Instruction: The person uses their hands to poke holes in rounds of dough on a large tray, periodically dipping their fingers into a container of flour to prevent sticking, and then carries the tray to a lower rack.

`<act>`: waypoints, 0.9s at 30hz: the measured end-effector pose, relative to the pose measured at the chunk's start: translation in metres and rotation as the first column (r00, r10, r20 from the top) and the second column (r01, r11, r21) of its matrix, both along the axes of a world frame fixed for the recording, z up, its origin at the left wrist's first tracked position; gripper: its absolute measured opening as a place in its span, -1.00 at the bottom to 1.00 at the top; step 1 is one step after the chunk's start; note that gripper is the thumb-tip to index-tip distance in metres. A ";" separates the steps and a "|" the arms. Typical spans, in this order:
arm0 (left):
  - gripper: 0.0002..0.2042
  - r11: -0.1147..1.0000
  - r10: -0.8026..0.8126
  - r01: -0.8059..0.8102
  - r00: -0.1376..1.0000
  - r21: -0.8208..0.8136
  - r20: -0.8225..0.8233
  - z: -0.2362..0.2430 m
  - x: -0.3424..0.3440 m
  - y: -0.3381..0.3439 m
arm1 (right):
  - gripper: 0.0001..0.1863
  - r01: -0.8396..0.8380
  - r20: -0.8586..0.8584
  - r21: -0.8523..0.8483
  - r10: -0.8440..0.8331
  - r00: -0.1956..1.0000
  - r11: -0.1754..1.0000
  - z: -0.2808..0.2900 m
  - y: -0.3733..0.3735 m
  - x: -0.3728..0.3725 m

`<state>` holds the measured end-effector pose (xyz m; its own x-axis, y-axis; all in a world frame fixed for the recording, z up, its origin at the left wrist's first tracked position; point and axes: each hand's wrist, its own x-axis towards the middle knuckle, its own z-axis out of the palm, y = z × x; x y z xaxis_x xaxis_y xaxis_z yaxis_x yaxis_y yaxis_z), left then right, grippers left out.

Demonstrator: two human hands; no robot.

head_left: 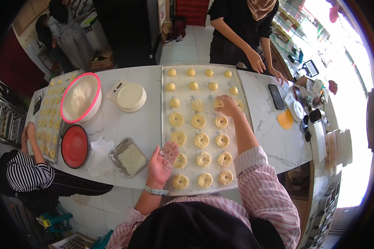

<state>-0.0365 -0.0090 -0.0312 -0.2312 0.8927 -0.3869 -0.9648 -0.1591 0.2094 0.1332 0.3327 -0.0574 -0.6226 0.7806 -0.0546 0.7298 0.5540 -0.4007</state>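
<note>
Pale round dough ball (pixel 218 103) on the long floured metal baking tray (pixel 166 124) is pinched under the right hand (pixel 227 106), apparently mid-pressing; left hand (pixel 163 159) hovers spread, palm up. Next, unpressed balls beyond need equal pressure.

Under the right hand (pixel 227 106): a dough piece (pixel 218 103), mostly covered by the fingers, shape not readable. On the left hand (pixel 162 161): pale specks on the upturned palm, too small to identify. Near edge of the baking tray (pixel 165 124): partly covered by that left hand. Far left, second tray (pixel 45 120): near end hidden behind a seated person's hand (pixel 29 132). Far side: standing person (pixel 241 29) cut off above the shoulders by the frame. Right rim: counter clutter (pixel 309 89) washed out by glare, items indistinct. Small scale (pixel 117 89): display unreadable, platform hidden under a plate (pixel 131 97).
</note>
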 end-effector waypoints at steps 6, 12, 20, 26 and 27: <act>-0.60 0.998 -0.053 0.049 0.996 -0.046 -0.077 0.006 0.004 0.010 | -0.52 0.040 -0.021 -0.141 -0.043 0.999 0.989 0.034 -0.008 -0.008; -0.66 0.991 -0.117 0.079 0.908 -0.109 -0.402 0.012 0.022 0.033 | -0.64 0.004 -0.370 -0.302 -0.121 0.921 0.953 0.046 -0.051 0.001; -0.73 0.995 -0.061 0.002 0.809 -0.101 -0.585 0.017 0.041 0.055 | -0.66 -0.220 -0.597 -0.554 -0.198 0.778 0.803 0.064 -0.186 -0.017; -0.77 0.974 -0.204 0.116 0.822 -0.195 -0.531 0.031 0.029 0.050 | -0.61 -0.285 -0.641 -0.595 -0.230 0.732 0.751 0.074 -0.196 -0.002; -0.78 0.972 -0.222 0.135 0.805 -0.195 -0.550 0.032 0.028 0.050 | -0.61 -0.324 -0.657 -0.606 -0.228 0.718 0.726 0.078 -0.198 -0.001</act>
